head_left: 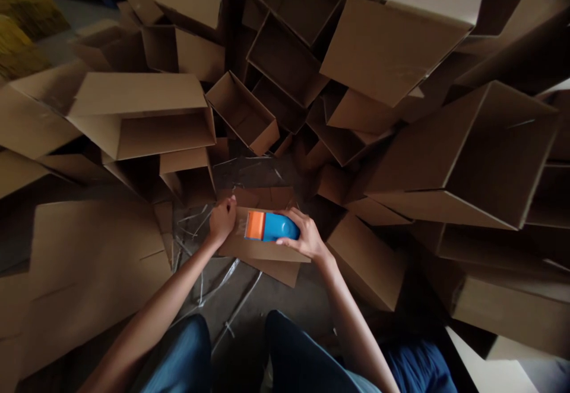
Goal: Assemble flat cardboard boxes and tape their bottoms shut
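Note:
My right hand [305,233] is wrapped around a blue and orange tape dispenser [280,227], its orange end pointing left. The dispenser lies over the upper face of a brown cardboard box [267,252] in front of my knees. At the box's left edge, my left hand [222,221] is closed, with the thumb on top. Whether those fingers grip the box edge or something small is hidden. Flaps of cardboard [280,271] stick out on the near and far sides of the box.
Open cardboard boxes are heaped ahead and on both sides, including a wide one [142,99] at left and a large one [463,161] at right. A big cardboard panel [98,256] lies left. Pale straps [236,316] litter the floor. Dark blue cloth [418,366] is at lower right.

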Available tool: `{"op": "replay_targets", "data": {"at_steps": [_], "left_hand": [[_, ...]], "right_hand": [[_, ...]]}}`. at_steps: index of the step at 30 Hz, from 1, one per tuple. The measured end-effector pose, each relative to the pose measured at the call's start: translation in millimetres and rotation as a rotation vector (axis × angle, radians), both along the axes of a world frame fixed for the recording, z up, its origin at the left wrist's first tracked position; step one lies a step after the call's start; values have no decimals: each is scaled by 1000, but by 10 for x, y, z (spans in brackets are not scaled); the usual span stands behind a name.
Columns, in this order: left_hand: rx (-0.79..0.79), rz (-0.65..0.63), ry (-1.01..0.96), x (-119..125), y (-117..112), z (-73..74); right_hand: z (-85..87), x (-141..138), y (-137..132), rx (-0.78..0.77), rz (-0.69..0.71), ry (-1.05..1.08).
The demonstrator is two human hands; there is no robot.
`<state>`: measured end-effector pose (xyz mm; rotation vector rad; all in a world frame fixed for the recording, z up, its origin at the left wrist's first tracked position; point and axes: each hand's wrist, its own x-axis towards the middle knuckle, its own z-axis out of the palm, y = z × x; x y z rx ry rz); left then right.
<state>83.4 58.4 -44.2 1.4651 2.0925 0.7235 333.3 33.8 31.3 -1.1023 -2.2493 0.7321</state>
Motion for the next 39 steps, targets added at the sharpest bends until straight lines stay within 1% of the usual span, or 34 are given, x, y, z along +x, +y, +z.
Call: {"op": "replay_targets", "data": {"at_steps": [4,7,12,19,23,27,32,36,39], "left_hand": [[-51,-2,56,15,-20,64],[-78,10,88,31,-17,90],[-103,17,126,61,8,119],[-105,11,154,61,20,126],[-120,19,157,53,34,103],[-127,32,159,37,46,86],[-128,30,177,33,50,105],[-124,25,201,42,50,121],[-127,19,217,47,53,114]], "right_hand": [[92,28,-31,10,37,-170],[165,45,-44,-18,46,-282],[253,73,25,-65,72,-298],[315,110,128,-109,98,-366],[376,234,131,-114,99,-410],[456,555,122,-125,75,-460],[520,1203,68,-149,-46,-531],[583,1715,-26,-122,-150,-672],[617,1957,-103,-92,-187,-776]]}}
